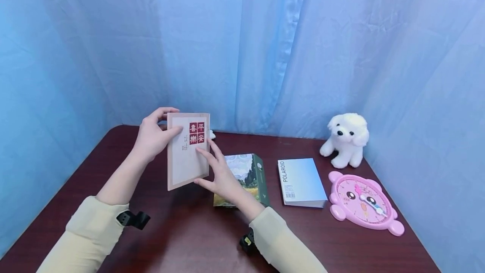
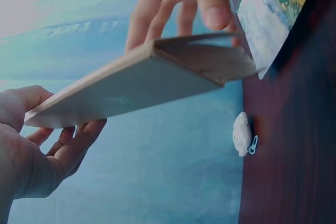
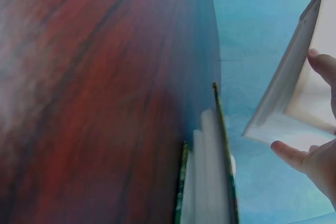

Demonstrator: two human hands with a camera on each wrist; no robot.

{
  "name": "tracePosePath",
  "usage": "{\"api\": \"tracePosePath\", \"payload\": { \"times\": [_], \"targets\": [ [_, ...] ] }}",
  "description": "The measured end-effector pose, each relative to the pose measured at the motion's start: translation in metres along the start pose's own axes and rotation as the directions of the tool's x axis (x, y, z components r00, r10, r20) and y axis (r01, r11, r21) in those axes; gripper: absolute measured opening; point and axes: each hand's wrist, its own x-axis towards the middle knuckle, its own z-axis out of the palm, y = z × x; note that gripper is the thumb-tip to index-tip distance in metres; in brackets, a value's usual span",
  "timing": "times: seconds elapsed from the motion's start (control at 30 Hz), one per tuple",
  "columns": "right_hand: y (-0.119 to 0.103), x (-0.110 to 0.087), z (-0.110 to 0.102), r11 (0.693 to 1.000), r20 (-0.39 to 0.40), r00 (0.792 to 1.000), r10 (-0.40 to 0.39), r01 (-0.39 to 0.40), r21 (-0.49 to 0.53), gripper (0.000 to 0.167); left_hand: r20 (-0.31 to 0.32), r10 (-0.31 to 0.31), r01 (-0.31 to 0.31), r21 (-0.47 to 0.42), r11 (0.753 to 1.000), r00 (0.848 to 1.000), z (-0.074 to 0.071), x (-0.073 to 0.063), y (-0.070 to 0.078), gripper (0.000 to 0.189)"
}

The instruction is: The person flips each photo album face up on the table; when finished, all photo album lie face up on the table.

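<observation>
A beige book (image 1: 178, 161) with red character squares on its cover is held upright above the table. My left hand (image 1: 151, 136) grips its left side, thumb on the front cover and fingers behind. Spread fingers of my right hand (image 1: 219, 174) reach the right part of the book, one fingertip touching the front cover. In the left wrist view the book's plain back (image 2: 142, 87) faces the camera, and the free edge gapes slightly. The right wrist view shows the covers (image 3: 294, 72) parted, with two right fingertips by them.
Beneath my right forearm lies a green book (image 1: 261, 180) with a landscape picture. Farther right are a blue-and-white POLAROID booklet (image 1: 303, 180), a pink toy clock (image 1: 363, 201) and a white plush dog (image 1: 345, 138). A small white plush item (image 2: 242, 134) rests near the table's back edge.
</observation>
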Motion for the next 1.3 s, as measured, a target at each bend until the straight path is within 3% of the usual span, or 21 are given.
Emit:
{"api": "tracePosePath", "payload": {
  "times": [0.23, 0.37, 0.47, 0.67, 0.9, 1.07, 1.3],
  "targets": [
    [0.007, -0.005, 0.001, 0.975, 0.056, 0.986, 0.159, -0.165, 0.147, 0.095, 0.046, 0.015, -0.012, -0.059, 0.998, 0.999, -0.012, -0.001, 0.002, 0.042],
    [0.008, -0.005, 0.0, 0.954, 0.091, 0.983, 0.157, -0.175, 0.243, 0.097, 0.062, 0.03, -0.027, -0.045, 0.999, 0.998, -0.019, -0.002, -0.004, 0.043],
    [0.008, -0.006, -0.001, 0.952, 0.095, 0.985, 0.146, -0.166, 0.256, 0.096, 0.062, 0.026, -0.024, -0.03, 0.999, 0.998, -0.023, -0.003, -0.009, 0.044],
    [0.005, -0.006, -0.003, 0.968, 0.074, 0.983, 0.17, -0.18, 0.176, 0.092, 0.061, 0.036, -0.034, -0.036, 0.999, 0.997, -0.027, -0.002, -0.02, 0.05],
    [0.0, -0.007, -0.005, 0.986, 0.061, 0.984, 0.166, -0.167, 0.002, 0.088, 0.086, 0.065, -0.06, -0.061, 0.996, 0.994, -0.029, -0.002, -0.034, 0.054],
    [-0.001, -0.007, -0.005, 0.991, 0.077, 0.988, 0.134, -0.131, -0.04, 0.089, 0.097, 0.024, -0.017, -0.078, 0.997, 0.995, -0.029, -0.002, -0.05, 0.052],
    [-0.001, -0.007, -0.003, 0.988, 0.135, 0.981, 0.138, -0.126, -0.091, 0.089, 0.127, -0.012, 0.006, 0.053, 0.999, 0.992, -0.029, -0.003, -0.07, 0.034]
  ]
}}
